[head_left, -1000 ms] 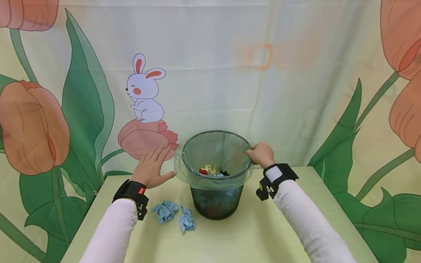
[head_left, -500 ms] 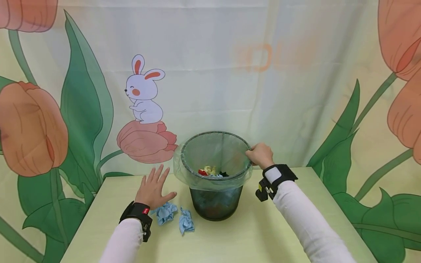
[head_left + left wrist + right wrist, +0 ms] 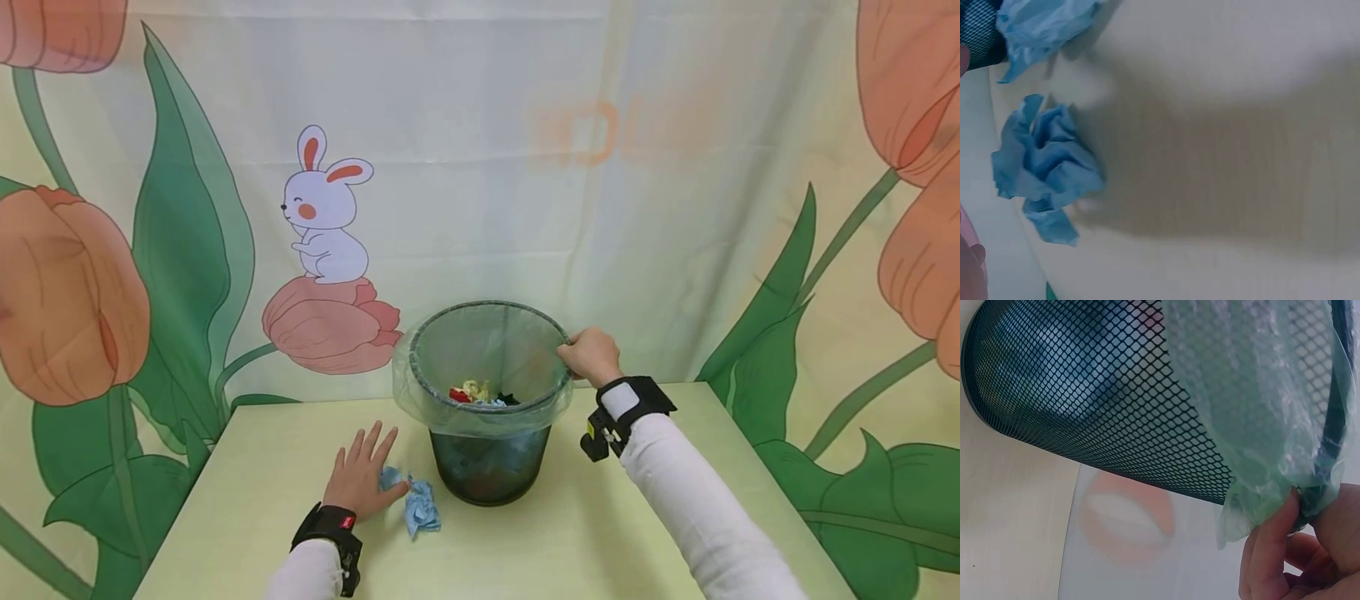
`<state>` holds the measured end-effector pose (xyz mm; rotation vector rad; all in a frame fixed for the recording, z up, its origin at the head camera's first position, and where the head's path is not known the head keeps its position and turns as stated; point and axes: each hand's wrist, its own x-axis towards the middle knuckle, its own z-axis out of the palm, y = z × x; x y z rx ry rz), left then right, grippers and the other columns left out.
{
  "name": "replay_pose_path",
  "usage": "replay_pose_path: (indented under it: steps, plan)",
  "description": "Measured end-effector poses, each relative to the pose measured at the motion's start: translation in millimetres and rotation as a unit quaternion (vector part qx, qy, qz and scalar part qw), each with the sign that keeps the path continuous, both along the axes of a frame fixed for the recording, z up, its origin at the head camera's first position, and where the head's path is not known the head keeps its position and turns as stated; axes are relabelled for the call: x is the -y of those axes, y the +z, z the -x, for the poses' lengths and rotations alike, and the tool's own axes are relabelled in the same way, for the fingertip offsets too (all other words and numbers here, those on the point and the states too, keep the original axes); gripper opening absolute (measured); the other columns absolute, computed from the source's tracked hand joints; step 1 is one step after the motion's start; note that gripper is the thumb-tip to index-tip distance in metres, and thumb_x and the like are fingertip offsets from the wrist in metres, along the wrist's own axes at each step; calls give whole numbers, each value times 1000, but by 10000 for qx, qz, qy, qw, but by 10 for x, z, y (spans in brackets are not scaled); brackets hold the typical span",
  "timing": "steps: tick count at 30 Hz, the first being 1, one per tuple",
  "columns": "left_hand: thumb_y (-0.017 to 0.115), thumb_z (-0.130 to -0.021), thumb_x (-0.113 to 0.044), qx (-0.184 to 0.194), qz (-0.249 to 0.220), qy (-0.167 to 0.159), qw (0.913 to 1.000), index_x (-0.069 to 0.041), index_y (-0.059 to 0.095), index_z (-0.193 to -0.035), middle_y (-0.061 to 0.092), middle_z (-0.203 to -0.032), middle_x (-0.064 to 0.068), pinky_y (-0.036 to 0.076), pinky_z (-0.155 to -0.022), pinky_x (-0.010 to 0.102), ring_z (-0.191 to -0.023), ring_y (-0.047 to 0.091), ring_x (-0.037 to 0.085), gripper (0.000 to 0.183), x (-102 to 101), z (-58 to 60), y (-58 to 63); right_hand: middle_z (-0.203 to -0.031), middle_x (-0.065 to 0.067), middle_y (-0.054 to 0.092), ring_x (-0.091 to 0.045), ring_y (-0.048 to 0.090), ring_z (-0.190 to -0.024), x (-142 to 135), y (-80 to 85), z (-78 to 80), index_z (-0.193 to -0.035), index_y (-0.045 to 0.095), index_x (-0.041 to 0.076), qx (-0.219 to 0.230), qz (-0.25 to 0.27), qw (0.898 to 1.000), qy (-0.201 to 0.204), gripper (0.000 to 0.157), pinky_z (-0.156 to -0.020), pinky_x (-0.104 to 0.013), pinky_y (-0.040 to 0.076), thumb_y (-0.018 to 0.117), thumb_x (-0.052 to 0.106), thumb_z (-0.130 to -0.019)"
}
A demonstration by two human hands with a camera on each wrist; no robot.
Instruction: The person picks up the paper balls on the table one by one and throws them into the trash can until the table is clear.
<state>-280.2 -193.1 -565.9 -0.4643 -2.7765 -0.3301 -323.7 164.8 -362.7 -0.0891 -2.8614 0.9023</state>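
A black mesh wastebasket [image 3: 487, 467] stands upright on the table, lined with a translucent green bag [image 3: 408, 379] folded over its rim. Crumpled scraps [image 3: 480, 393] in red, yellow, black and blue lie inside it. My right hand [image 3: 594, 354] grips the rim and bag at the right side; the right wrist view shows the fingers [image 3: 1272, 550] curled around the bag's edge. To the left of the basket, two crumpled blue papers [image 3: 423, 510] lie on the table. Over the left one, a crumpled blue paper [image 3: 1047, 165], my left hand [image 3: 363, 479] hovers with fingers spread, partly hiding it in the head view.
The pale yellow table [image 3: 585, 550] ends at a printed fabric backdrop [image 3: 465, 167] with a rabbit and tulips. The backdrop stands close behind the basket.
My left hand has come down and nearer, from beside the bag's left edge to over the left blue paper. The right hand keeps its hold on the rim.
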Motion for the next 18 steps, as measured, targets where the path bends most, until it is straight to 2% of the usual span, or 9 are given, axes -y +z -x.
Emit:
replay_pose_path:
  steps: [3, 6, 13, 16, 18]
  plan:
    - [68, -72, -53, 69, 21, 10, 10000, -15, 36, -142, 32, -146, 16, 27, -98, 67, -131, 29, 42, 85, 10, -44, -81, -38, 4, 38, -12, 56, -43, 4, 2, -1, -42, 31, 17, 0, 2, 10000, 0, 44, -40, -22, 33, 52, 12, -81]
    - [68, -72, -51, 310, 68, 53, 9995, -14, 38, -140, 32, -145, 17, 27, -97, 67, -131, 29, 43, 83, 31, -94, -142, -38, 4, 38, -12, 56, -43, -3, 0, 2, -42, 31, 18, -26, -3, 10000, 14, 44, -40, -22, 32, 52, 12, -81]
    - [72, -70, -46, 1212, 123, 138, 9925, -11, 47, -134, 39, -140, 18, 30, -92, 71, -127, 33, 46, 77, 70, -207, -267, -38, 4, 39, -11, 55, -42, -4, -4, 0, -41, 31, 18, -72, 22, 10000, 38, 44, -39, -21, 30, 52, 11, -80]
    - [76, -68, -43, 1604, 140, 271, 9866, -12, 49, -131, 42, -137, 18, 36, -85, 69, -122, 39, 45, 75, 69, -240, -325, -38, 4, 38, -11, 55, -42, -3, 0, -2, -42, 31, 18, -59, 21, 10000, 51, 45, -39, -22, 30, 52, 11, -81]
    - [77, -67, -42, 1738, 243, 369, 9838, -14, 51, -129, 43, -134, 17, 41, -81, 67, -118, 43, 43, 73, 65, -254, -354, -38, 4, 38, -11, 54, -42, -4, 2, -1, -42, 31, 18, -51, 5, 10000, 68, 45, -39, -22, 30, 52, 12, -81]
